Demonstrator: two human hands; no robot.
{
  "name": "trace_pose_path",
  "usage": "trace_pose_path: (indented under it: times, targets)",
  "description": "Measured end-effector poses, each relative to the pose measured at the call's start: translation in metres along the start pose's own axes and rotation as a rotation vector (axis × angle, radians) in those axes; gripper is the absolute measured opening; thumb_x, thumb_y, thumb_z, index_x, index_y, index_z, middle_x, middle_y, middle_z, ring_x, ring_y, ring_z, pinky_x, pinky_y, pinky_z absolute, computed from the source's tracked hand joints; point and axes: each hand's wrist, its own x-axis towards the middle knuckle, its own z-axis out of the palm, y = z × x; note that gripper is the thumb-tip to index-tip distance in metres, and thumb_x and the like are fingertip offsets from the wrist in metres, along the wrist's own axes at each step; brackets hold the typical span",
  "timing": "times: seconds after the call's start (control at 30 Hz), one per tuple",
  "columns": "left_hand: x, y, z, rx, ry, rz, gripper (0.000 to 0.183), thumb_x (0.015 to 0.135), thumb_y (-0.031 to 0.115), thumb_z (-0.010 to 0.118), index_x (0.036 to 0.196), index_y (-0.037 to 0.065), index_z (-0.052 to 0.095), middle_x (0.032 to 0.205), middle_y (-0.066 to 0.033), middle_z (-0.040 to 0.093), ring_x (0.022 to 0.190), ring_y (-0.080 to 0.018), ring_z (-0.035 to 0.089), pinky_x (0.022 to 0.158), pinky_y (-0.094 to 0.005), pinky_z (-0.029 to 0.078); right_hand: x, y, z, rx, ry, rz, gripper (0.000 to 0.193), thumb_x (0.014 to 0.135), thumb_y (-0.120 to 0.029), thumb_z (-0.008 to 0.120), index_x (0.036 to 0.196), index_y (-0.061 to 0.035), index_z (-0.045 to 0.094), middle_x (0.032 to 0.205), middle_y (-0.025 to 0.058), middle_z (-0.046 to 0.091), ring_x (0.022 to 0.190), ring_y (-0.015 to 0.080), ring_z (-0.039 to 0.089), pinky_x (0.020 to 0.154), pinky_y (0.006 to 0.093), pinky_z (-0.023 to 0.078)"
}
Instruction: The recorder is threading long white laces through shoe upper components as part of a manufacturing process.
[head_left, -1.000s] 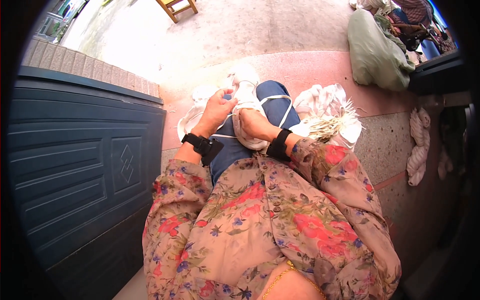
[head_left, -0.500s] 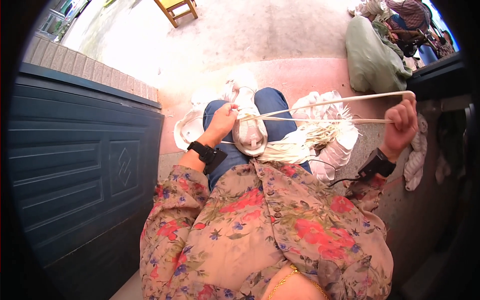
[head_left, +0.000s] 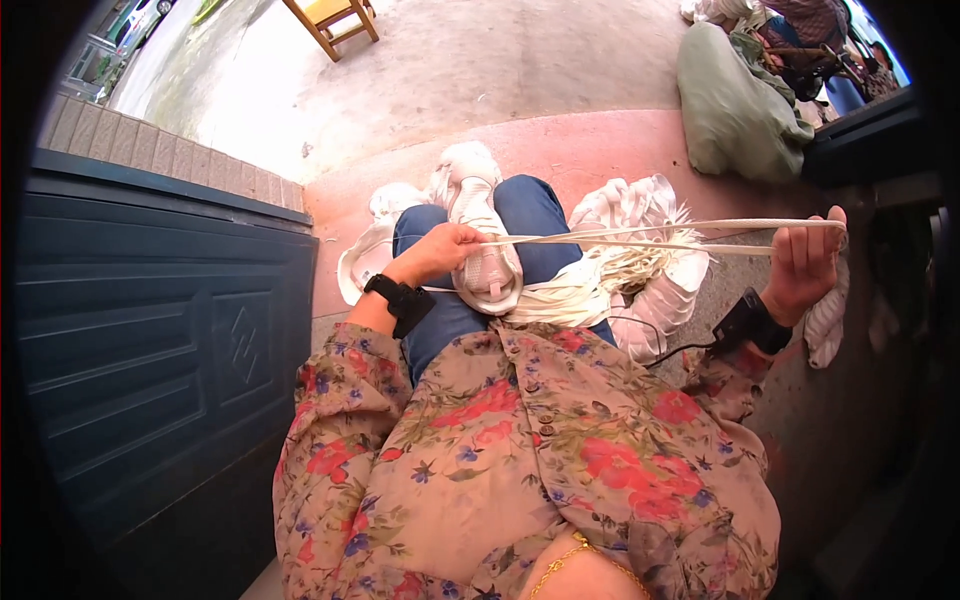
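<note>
Right hand (head_left: 805, 265) has pulled farther right since the earlier frame, drawing the pale cord (head_left: 660, 235) longer and taut. Left hand (head_left: 440, 252) pinches the cord's left end against the white shoe (head_left: 480, 240) on the raised knee. Right hand's fingers close around the cord's far-right end, beside the white cloth pile (head_left: 640, 200).

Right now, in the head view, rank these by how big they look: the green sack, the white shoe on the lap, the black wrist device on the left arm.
1. Green sack, though farthest from the camera.
2. White shoe.
3. Black wrist device.
</note>
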Motion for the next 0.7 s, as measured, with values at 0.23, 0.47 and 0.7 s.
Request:
trace_pose_path:
  times: [0.23, 0.47, 0.7]
  targets:
    - [-0.007, 0.008, -0.020, 0.355, -0.095, 0.148, 0.021, 0.085, 0.018, 0.053, 0.088, 0.000, 0.062, 0.073, -0.0045, 0.059, 0.069, -0.0146, 0.054, 0.064, -0.0274, 0.042, 0.003, 0.018, -0.014, -0.111, 0.177, 0.080, 0.012, 0.092, -0.008, 0.039, 0.099, -0.0039, 0.047, 0.055, -0.0028, 0.033, 0.043, 0.0035, 0.028, 0.041, 0.0190, 0.021]
    - [-0.075, 0.072, -0.082, -0.507, -0.048, 0.305, 0.034, 0.094, 0.021, 0.037, 0.070, 0.004, 0.053, 0.077, -0.0083, 0.058, 0.079, -0.0165, 0.055, 0.078, -0.0311, 0.043, 0.008, 0.150, -0.029, -0.670, 0.400, 0.808, 0.047, 0.088, -0.018, 0.050, 0.128, -0.0016, 0.032, 0.059, -0.0036, 0.039, 0.048, 0.0032, 0.034, 0.040, 0.0172, 0.028]
    - [-0.203, 0.027, -0.199, -1.211, 0.571, 0.636, 0.022, 0.093, 0.021, 0.042, 0.080, 0.004, 0.050, 0.060, 0.0007, 0.035, 0.058, -0.0115, 0.034, 0.059, -0.0270, 0.033, -0.062, 0.262, -0.021, -1.038, -0.066, 1.074, 0.039, 0.083, -0.018, 0.052, 0.111, 0.0080, 0.047, 0.072, 0.0176, 0.059, 0.061, 0.0243, 0.058, 0.058, 0.0338, 0.045]
